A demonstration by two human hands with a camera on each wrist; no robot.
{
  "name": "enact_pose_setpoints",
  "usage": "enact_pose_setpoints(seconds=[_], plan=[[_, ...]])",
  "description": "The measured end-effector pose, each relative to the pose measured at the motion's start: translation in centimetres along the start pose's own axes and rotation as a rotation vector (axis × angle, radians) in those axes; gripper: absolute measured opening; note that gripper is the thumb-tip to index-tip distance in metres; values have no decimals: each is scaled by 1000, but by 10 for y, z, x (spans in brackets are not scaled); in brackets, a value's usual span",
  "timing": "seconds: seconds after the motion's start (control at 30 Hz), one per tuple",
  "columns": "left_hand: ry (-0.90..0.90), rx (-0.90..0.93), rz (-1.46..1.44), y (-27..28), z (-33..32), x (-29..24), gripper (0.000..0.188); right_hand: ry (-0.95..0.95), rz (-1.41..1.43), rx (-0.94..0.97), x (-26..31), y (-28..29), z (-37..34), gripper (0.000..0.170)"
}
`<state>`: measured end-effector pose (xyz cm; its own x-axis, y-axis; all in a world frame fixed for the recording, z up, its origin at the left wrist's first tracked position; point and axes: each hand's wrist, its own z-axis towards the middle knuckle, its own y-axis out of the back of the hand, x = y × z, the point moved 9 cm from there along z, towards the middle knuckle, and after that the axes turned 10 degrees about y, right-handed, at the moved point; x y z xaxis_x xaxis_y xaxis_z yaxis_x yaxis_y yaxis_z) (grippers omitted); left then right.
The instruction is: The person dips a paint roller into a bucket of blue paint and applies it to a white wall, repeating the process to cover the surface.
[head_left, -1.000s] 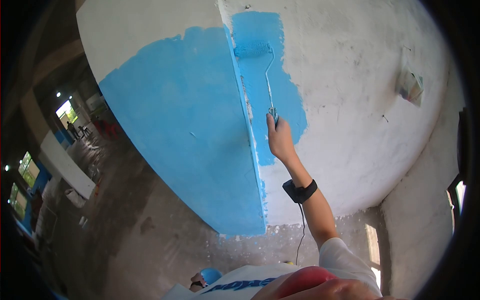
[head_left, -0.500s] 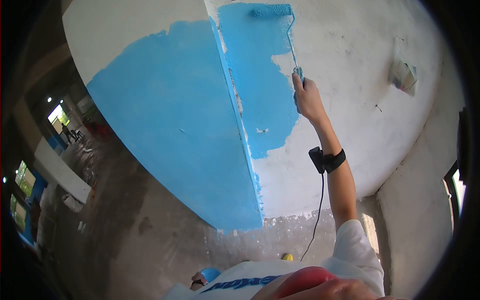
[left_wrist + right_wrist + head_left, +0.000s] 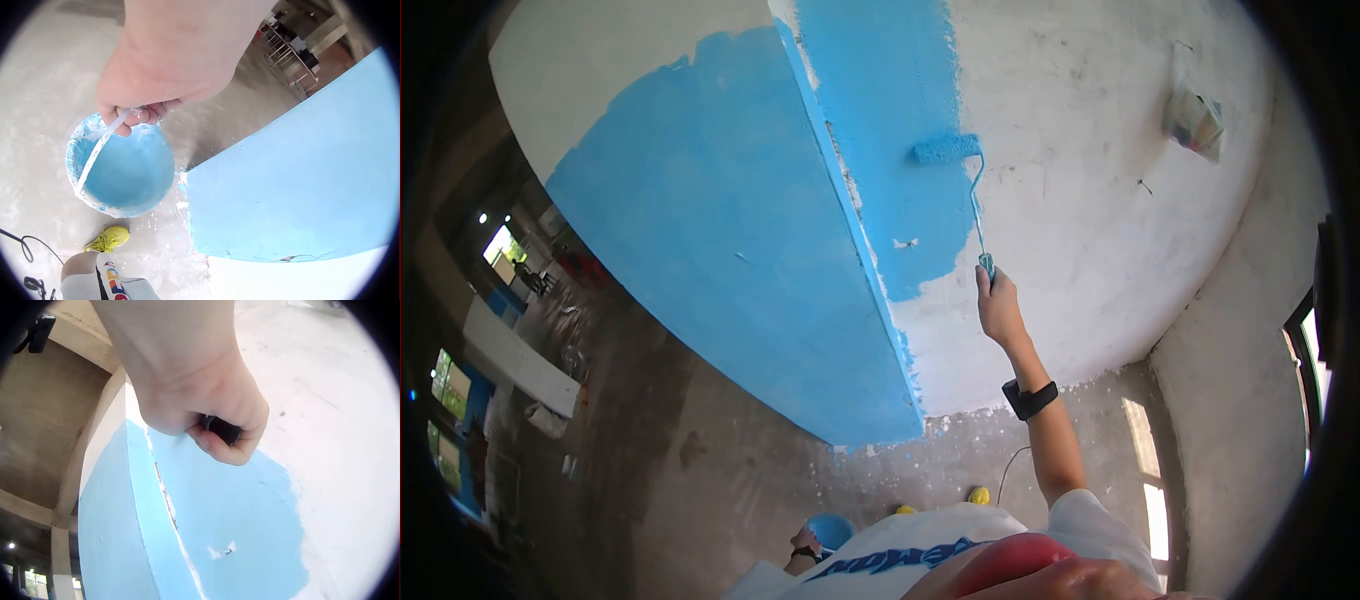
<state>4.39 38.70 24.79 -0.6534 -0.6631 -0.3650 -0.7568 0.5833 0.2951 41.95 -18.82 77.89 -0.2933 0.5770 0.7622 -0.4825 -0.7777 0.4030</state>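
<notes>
The roller handle is mostly hidden — right fingers cover it.

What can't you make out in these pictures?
Roller handle: head view, mostly covered by the right hand.
Part of the bucket handle: left wrist view, hidden in the left hand.
Top of the blue strip: head view, cut off by the upper edge.
Contents of the hanging bag: head view, too blurred.
Distant figure: head view, too small and dark.
</notes>
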Motion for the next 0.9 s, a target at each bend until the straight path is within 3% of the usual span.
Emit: enact_pose_setpoints(seconds=[0.1,0.27,0.33,0.4,0.47,0.5,0.57,0.6,0.67,0.8,0.87,0.9], plan=[[-6,53,-29,-9,14,-5,16,-86,32,34,-46,-22,-49,39],[1,59,9,-14,28,-5,17,-125,54,8,-57,-38,-61,40],[12,44,75,-13,32,-13,18,-45,144,-22,-43,-37,-45,43],[36,50,144,-18,42,-6,19,-106,159,2,-29,-27,-23,45],[-307,164,510,-36,85,-14,23,-58,120,-20,0,-9,2,47],[-288,170,523,-37,73,-11,23,-71,86,-21,9,0,14,48],[17,88,193,-33,31,-6,27,-37,31,-43,34,16,42,51],[33,98,204,-37,35,0,27,14,7,-64,51,24,59,52],[-31,26,274,-34,49,-8,30,97,-77,-106,77,38,91,53],[-105,-78,370,-22,68,-14,27,32,174,-23,115,43,104,45],[-151,-17,357,-25,97,-12,25,-18,232,10,103,34,100,45],[-133,-25,367,-16,104,-8,25,14,124,-25,89,32,97,51]])
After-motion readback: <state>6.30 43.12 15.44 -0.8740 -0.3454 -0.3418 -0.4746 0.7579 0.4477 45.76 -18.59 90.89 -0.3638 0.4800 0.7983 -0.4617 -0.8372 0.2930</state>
